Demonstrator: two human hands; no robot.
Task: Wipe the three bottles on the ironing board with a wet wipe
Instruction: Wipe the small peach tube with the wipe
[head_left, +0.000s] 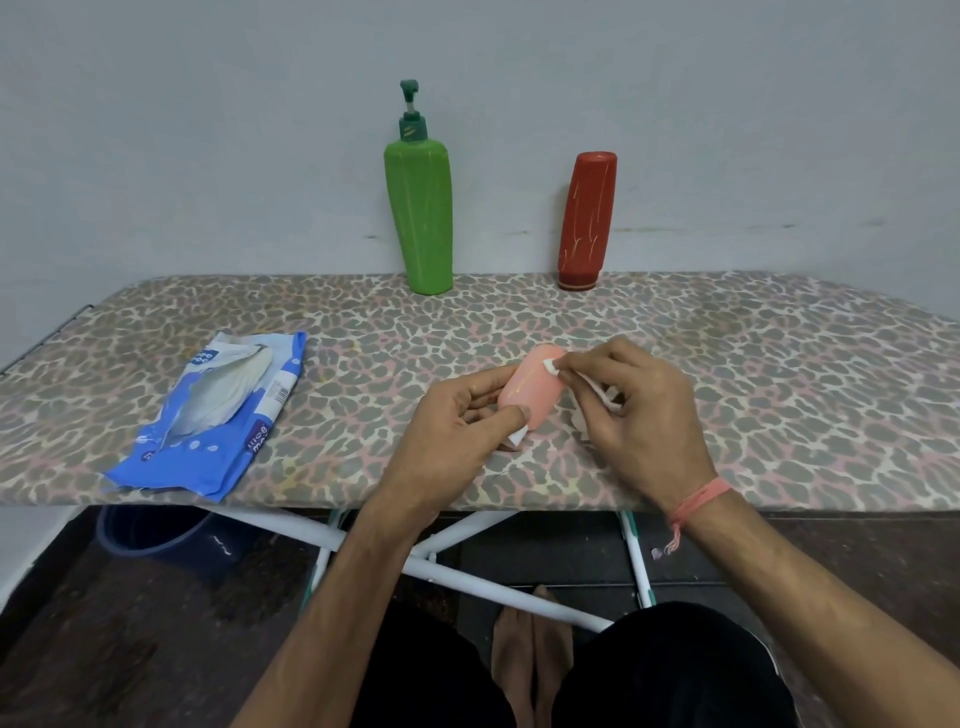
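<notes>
A small pink bottle (532, 387) is held tilted just above the ironing board (779, 374), its white cap toward me. My left hand (457, 426) grips its lower end between thumb and fingers. My right hand (631, 405) pinches a white wet wipe (602, 387) and presses a corner of it against the bottle's far end. A tall green pump bottle (420, 208) and a red bottle (587, 218), upside down on its cap, stand upright at the board's back edge against the wall.
A blue wet-wipe pack (218, 415) lies open near the board's front left edge. Under the board are its white crossed legs (467, 582), a dark blue bucket (156, 535) at left and my foot (530, 654).
</notes>
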